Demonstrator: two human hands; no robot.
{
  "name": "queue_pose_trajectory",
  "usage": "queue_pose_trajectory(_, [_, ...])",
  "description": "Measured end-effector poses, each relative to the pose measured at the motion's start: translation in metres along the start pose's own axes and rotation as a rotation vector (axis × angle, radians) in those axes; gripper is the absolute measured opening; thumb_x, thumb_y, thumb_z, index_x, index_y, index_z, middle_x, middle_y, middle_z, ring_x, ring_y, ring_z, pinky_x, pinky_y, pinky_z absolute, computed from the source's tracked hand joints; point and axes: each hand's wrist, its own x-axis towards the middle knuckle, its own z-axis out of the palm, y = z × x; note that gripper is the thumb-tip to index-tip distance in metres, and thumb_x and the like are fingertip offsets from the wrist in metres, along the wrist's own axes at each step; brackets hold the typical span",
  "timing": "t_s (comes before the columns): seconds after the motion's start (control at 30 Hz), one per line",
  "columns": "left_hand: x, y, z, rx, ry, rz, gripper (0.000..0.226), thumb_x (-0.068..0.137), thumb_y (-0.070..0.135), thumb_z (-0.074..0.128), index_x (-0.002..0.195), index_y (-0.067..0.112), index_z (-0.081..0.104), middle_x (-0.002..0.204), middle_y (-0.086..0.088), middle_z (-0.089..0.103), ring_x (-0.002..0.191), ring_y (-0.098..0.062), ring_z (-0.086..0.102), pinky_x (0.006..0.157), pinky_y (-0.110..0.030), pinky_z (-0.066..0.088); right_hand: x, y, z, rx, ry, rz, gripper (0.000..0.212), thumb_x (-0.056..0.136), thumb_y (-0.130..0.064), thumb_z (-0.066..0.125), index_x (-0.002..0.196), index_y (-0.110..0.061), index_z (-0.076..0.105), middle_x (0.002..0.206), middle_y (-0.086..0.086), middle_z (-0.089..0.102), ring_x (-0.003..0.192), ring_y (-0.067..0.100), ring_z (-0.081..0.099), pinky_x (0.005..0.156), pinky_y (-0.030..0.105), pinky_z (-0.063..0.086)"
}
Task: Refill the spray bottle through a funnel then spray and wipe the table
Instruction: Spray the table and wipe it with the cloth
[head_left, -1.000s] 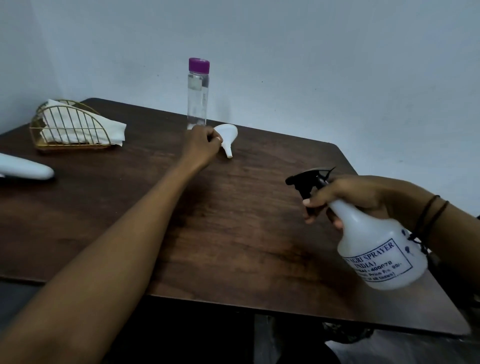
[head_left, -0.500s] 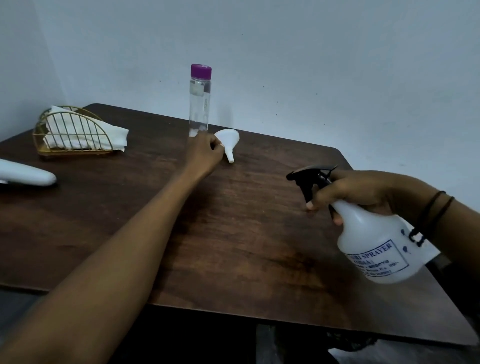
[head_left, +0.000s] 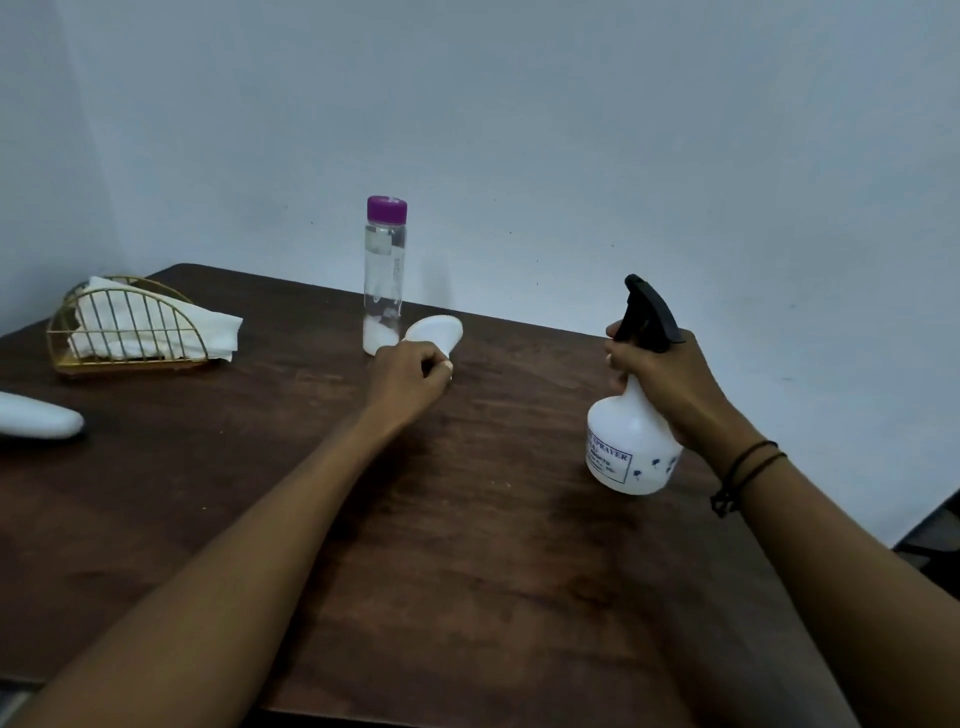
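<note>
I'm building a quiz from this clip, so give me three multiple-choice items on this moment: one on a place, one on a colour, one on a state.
1. Where does the funnel lie?
A. beside the clear bottle
B. inside the wire holder
C. on the spray bottle

2. What colour is the clear bottle's cap?
A. black
B. purple
C. white

3. How is the spray bottle right now?
A. lying on its side
B. head removed
C. gripped at the neck by the right hand, head on

Key: 1 A, it lies on the table right of the bottle, under the left hand; 2 B, the cap shows purple; 3 C, the black trigger head is still attached.
</note>
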Motion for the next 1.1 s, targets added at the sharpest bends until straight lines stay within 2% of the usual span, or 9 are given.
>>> queue_pose_trajectory(0.1, [0.000, -0.003, 0.005, -0.005, -0.022, 0.030, 0.014, 0.090, 0.025, 0.064, 0.082, 0.022, 0.075, 0.082, 0.005, 0.072, 0.076, -0.011, 0.062, 0.065, -0.025, 0.043, 0.014, 0.014, 0.001, 0.056, 0.082, 0.011, 0.018, 0.080, -0.012, 0.066, 0.097, -0.017, 0.069, 0.078, 0.000, 0.066, 0.059, 0.017, 0.061, 0.067, 0.038, 0.051])
queue_pose_trajectory(0.4, [-0.005, -0.003, 0.010, 0.007, -0.066, 0.101, 0.013, 0.090, 0.022, 0.066, 0.081, 0.020, 0.075, 0.073, 0.020, 0.060, 0.071, 0.002, 0.058, 0.060, -0.014, 0.037, 0.049, 0.030, 0.007, 0.264, 0.205, 0.049, 0.018, 0.081, -0.011, 0.069, 0.099, -0.016, 0.068, 0.083, 0.001, 0.068, 0.063, 0.020, 0.059, 0.068, 0.037, 0.051])
queue_pose_trajectory(0.53, [-0.005, -0.005, 0.011, 0.019, -0.058, 0.111, 0.014, 0.090, 0.021, 0.066, 0.078, 0.021, 0.073, 0.073, 0.014, 0.061, 0.068, 0.000, 0.057, 0.058, -0.014, 0.035, 0.058, 0.035, 0.011, 0.145, 0.185, 0.076, 0.004, 0.076, -0.027, 0.072, 0.074, -0.024, 0.069, 0.067, -0.003, 0.069, 0.068, 0.023, 0.063, 0.076, 0.044, 0.054])
queue_pose_trajectory(0.6, [-0.004, -0.007, 0.011, 0.018, -0.066, 0.100, 0.013, 0.090, 0.023, 0.066, 0.080, 0.022, 0.074, 0.075, 0.012, 0.063, 0.069, -0.001, 0.058, 0.060, -0.016, 0.036, 0.059, 0.040, 0.011, 0.063, 0.189, 0.069, 0.018, 0.073, -0.038, 0.072, 0.064, -0.023, 0.069, 0.068, 0.003, 0.070, 0.070, 0.027, 0.065, 0.079, 0.048, 0.055])
queue_pose_trajectory(0.73, [-0.006, -0.006, 0.010, 0.015, -0.093, 0.081, 0.013, 0.091, 0.027, 0.065, 0.083, 0.024, 0.074, 0.077, 0.015, 0.063, 0.072, -0.002, 0.060, 0.062, -0.021, 0.041, 0.055, 0.047, 0.012, -0.023, 0.197, -0.028, 0.041, 0.079, -0.046, 0.077, 0.107, -0.017, 0.066, 0.094, -0.001, 0.067, 0.091, 0.022, 0.067, 0.077, 0.036, 0.052])
queue_pose_trajectory(0.8, [-0.007, -0.003, 0.009, 0.014, -0.099, 0.074, 0.014, 0.092, 0.027, 0.064, 0.085, 0.021, 0.075, 0.078, 0.015, 0.063, 0.073, -0.001, 0.059, 0.063, -0.019, 0.040, 0.043, 0.052, 0.014, -0.072, 0.396, -0.162, 0.055, 0.082, -0.044, 0.075, 0.123, -0.016, 0.054, 0.113, 0.001, 0.058, 0.100, 0.021, 0.061, 0.083, 0.035, 0.049])
queue_pose_trajectory(0.9, [-0.007, 0.001, 0.005, 0.005, -0.108, 0.071, 0.013, 0.093, 0.026, 0.064, 0.088, 0.020, 0.075, 0.076, 0.018, 0.060, 0.073, 0.001, 0.059, 0.063, -0.015, 0.040, 0.012, 0.049, 0.022, -0.088, 0.697, -0.466, 0.038, 0.087, -0.033, 0.066, 0.112, -0.008, 0.052, 0.107, 0.002, 0.049, 0.094, 0.029, 0.055, 0.082, 0.041, 0.048])
queue_pose_trajectory(0.97, [-0.007, 0.004, 0.003, -0.020, -0.103, 0.071, 0.013, 0.093, 0.025, 0.064, 0.089, 0.019, 0.075, 0.078, 0.016, 0.062, 0.074, 0.003, 0.059, 0.066, -0.015, 0.041, -0.006, 0.039, 0.034, -0.141, 0.620, -0.583, 0.022, 0.088, -0.025, 0.063, 0.097, -0.007, 0.054, 0.094, 0.003, 0.051, 0.084, 0.026, 0.053, 0.074, 0.031, 0.044])
queue_pose_trajectory(1.1, [-0.004, 0.007, -0.008, -0.052, -0.047, 0.022, 0.013, 0.092, 0.025, 0.064, 0.093, 0.018, 0.076, 0.090, 0.005, 0.074, 0.081, -0.005, 0.064, 0.072, -0.020, 0.047, -0.021, 0.011, 0.089, -0.223, 0.207, -0.600, 0.010, 0.089, -0.013, 0.068, 0.084, -0.016, 0.060, 0.083, -0.002, 0.057, 0.075, 0.007, 0.055, 0.066, 0.010, 0.041])
